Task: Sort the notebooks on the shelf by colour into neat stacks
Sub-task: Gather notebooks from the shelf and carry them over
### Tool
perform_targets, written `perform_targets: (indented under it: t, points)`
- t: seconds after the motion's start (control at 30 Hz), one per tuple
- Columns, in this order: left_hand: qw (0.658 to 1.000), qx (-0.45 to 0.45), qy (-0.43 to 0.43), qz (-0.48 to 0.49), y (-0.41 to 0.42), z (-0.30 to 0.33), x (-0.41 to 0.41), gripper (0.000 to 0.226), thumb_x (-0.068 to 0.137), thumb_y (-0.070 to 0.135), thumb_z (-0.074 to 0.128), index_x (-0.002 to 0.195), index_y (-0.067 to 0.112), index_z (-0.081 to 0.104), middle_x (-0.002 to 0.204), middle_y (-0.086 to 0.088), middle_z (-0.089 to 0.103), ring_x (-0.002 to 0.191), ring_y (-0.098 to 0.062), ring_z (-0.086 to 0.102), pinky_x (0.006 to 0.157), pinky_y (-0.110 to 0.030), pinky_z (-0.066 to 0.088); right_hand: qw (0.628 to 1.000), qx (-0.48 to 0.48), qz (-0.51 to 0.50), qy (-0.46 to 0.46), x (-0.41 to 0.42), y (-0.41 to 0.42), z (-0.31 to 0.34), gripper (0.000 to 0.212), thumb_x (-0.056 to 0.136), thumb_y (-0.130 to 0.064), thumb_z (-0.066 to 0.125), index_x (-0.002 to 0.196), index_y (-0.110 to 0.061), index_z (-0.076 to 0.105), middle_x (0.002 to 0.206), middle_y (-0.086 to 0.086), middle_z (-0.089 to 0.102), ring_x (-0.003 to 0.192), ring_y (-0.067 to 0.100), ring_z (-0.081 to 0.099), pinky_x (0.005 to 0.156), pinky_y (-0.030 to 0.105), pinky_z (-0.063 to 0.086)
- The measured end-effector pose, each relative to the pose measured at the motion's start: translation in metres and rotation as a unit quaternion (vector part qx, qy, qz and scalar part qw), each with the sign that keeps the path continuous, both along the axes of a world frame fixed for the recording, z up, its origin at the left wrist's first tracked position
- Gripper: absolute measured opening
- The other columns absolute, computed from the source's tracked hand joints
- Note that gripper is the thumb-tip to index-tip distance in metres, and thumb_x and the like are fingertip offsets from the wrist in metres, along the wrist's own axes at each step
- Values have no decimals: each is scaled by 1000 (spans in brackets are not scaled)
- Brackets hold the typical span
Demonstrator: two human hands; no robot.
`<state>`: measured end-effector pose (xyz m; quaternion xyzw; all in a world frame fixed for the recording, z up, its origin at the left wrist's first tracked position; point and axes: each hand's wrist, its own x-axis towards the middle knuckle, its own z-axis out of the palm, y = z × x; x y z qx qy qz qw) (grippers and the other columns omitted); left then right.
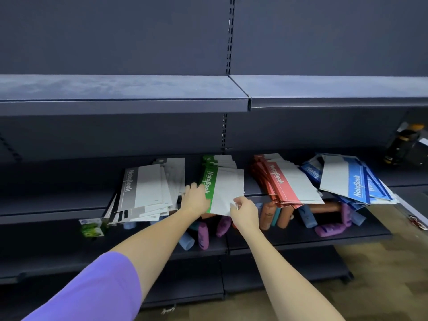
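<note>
Several piles of notebooks lie on the dark middle shelf (58, 200): a grey pile (146, 188), a green pile (222, 179), a red pile (287, 184) and a loosely fanned blue pile (347, 184). My left hand (195, 199) rests on the left edge of the top green notebook, fingers over its green band. My right hand (245, 210) pinches that notebook's near edge between thumb and fingers. The notebook juts out past the shelf's front edge.
Purple, blue and orange bottles (203, 235) lie scattered on the lower shelf under the piles. A small green box (92, 228) sits at its left. The upper shelf (125, 105) overhangs. Dark items (407, 147) stand at the far right. Wood floor lies below right.
</note>
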<state>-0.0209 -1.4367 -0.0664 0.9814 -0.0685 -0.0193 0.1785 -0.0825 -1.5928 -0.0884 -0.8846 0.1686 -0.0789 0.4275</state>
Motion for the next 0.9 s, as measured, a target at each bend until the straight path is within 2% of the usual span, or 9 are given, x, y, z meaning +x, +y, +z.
perform_targets:
  t: [0.1, 0.3, 0.37, 0.5, 0.6, 0.67, 0.73, 0.83, 0.9]
  points:
    - [999, -28, -18, -36, 28, 5, -7, 39, 93, 23, 56, 129, 8, 52, 123, -15, 53, 116, -35, 48, 95, -45, 44, 998, -60, 0, -18, -7, 16, 8, 34, 89, -14, 58, 122, -13, 66, 124, 11, 62, 116, 29, 56, 99, 37, 45]
    - [991, -123, -2, -48, 111, 19, -22, 48, 95, 25, 58, 140, 11, 49, 140, -10, 56, 125, -28, 53, 99, -33, 42, 997, -22, 69, -25, -19, 92, 34, 41, 91, -12, 57, 132, -15, 57, 132, 5, 57, 120, 21, 54, 101, 30, 41]
    - [990, -135, 4, -43, 141, 26, -28, 49, 97, 27, 57, 143, 13, 46, 143, -7, 54, 128, -25, 52, 101, -33, 42, 996, -13, 90, -27, -24, 123, 42, 43, 91, -15, 59, 134, -16, 56, 132, 3, 58, 120, 20, 54, 102, 31, 43]
    - [990, -134, 5, -41, 211, 39, -48, 55, 96, 27, 59, 147, 13, 43, 147, -6, 49, 135, -23, 45, 106, -34, 38, 991, 1, 131, -1, -33, 196, 55, 47, 91, -16, 59, 138, -16, 54, 137, 2, 56, 121, 18, 54, 94, 27, 43]
    - [990, -141, -6, -21, 279, 39, -65, 50, 95, 26, 60, 142, 15, 47, 141, -4, 53, 128, -25, 51, 100, -36, 44, 985, -14, 173, 18, -39, 262, 56, 47, 93, -16, 58, 140, -12, 52, 140, 6, 55, 126, 22, 52, 103, 34, 44]
    - [989, -147, -12, 2, 328, 38, -77, 47, 96, 27, 59, 140, 16, 49, 138, -2, 54, 125, -26, 53, 96, -37, 46, 981, -29, 191, 20, -43, 306, 53, 43, 93, -16, 58, 136, -10, 54, 134, 7, 58, 122, 23, 55, 100, 33, 44]
    - [990, -141, -20, 20, 375, 37, -91, 44, 96, 29, 59, 138, 17, 51, 138, -2, 56, 125, -22, 54, 101, -37, 45, 977, -38, 209, 15, -48, 351, 48, 44, 92, -18, 60, 135, -12, 55, 135, 6, 59, 121, 22, 55, 97, 30, 43]
    - [989, -136, -22, 59, 446, 34, -113, 35, 95, 31, 58, 127, 18, 59, 125, -3, 65, 111, -21, 61, 97, -38, 50, 970, -35, 239, 17, -54, 422, 46, 44, 92, -21, 62, 135, -14, 55, 136, 5, 58, 119, 23, 56, 94, 28, 43]
    - [988, -131, -18, 81, 489, 31, -127, 31, 95, 33, 58, 122, 18, 61, 121, -2, 67, 109, -21, 61, 95, -40, 51, 965, -22, 259, 19, -58, 465, 44, 45, 94, -25, 63, 137, -15, 53, 137, 4, 57, 118, 22, 56, 91, 26, 42]
